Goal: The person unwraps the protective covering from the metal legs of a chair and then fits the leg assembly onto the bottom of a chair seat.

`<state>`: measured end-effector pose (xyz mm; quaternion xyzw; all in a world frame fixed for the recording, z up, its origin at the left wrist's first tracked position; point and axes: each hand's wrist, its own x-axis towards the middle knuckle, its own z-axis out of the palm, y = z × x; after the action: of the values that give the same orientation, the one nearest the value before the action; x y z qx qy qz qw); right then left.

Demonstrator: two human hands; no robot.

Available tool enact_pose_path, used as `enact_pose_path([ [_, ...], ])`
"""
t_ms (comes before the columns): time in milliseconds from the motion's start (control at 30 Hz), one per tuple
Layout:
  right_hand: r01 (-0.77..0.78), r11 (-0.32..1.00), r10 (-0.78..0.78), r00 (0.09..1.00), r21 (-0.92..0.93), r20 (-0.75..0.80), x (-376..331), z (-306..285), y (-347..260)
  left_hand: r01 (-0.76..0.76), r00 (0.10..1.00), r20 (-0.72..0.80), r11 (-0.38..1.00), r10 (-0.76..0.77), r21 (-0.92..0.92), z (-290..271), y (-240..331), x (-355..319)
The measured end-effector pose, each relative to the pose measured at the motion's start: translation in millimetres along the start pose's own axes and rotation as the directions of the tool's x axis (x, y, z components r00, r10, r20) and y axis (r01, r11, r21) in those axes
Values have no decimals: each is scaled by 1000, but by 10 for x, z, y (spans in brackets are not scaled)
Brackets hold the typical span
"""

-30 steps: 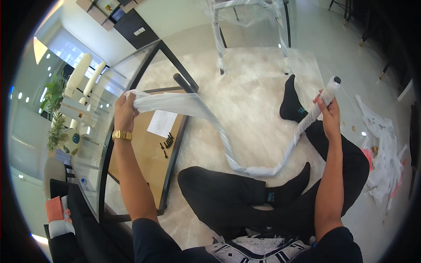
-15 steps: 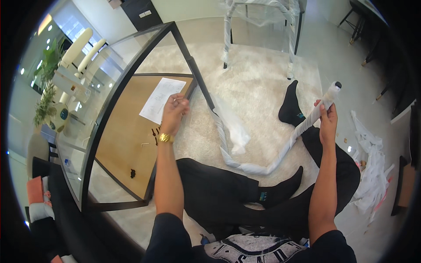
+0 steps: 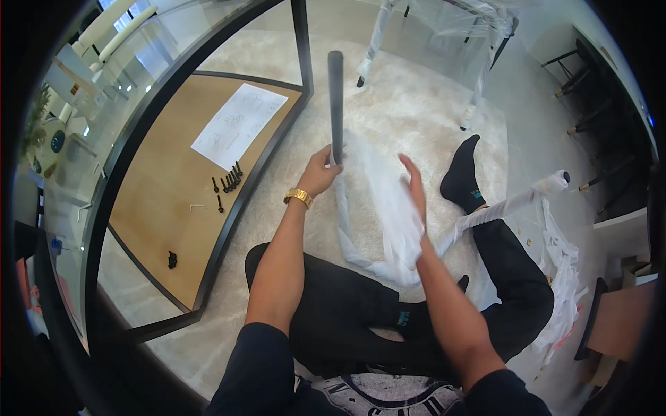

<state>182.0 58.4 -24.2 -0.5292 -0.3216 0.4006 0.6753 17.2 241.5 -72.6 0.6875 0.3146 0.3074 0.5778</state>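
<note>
A bent table leg or frame tube point(image 3: 336, 97) rises bare and dark grey at its upper end. Lower down, white wrapping point(image 3: 350, 239) covers it, following the bend toward the right. My left hand point(image 3: 322, 170), below a gold watch, is closed around the tube where the bare part meets the wrapping. Loose white wrap point(image 3: 381, 201) hangs from the tube in a wide, motion-smeared strip. Beside that strip is my right hand point(image 3: 415, 191), with its visible fingers stretched upward and partly blurred; the wrap hides some of the hand.
Left stands a black-framed glass table point(image 3: 132, 145). On a brown board point(image 3: 156, 187) lie a paper sheet point(image 3: 239, 125), several black bolts point(image 3: 232, 179) and a hex key point(image 3: 198, 206). Ahead is another wrapped frame point(image 3: 374, 41). Discarded wrap point(image 3: 558, 277) is heaped right of my legs.
My left hand has moved from above the board to grip the tube. My right hand has let go of the wrapped far end and come inward to the loose wrap, which now spreads up.
</note>
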Motion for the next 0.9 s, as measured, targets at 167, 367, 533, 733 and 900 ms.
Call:
enact_pose_path([
  [167, -113, 882, 189, 974, 458, -123, 1490, 341, -671, 96, 995, 16, 851, -102, -516, -215, 120, 149],
  [367, -409, 912, 349, 719, -39, 601, 1765, 1168, -758, 76, 977, -102, 755, -187, -652, -318, -19, 248],
  [533, -239, 969, 218, 945, 56, 244, 1503, 1161, -470, 199, 972, -103, 974, -209, -105, -570, -155, 165],
  [733, 75, 957, -3, 968, -279, 249, 853, 831, -173, 362, 865, -291, 911, -408, -199, -530, -14, -252],
  [900, 132, 951, -79, 978, -280, 193, 941, 1215, -461, 255, 795, -480, 922, -371, -290, -551, -93, -354],
])
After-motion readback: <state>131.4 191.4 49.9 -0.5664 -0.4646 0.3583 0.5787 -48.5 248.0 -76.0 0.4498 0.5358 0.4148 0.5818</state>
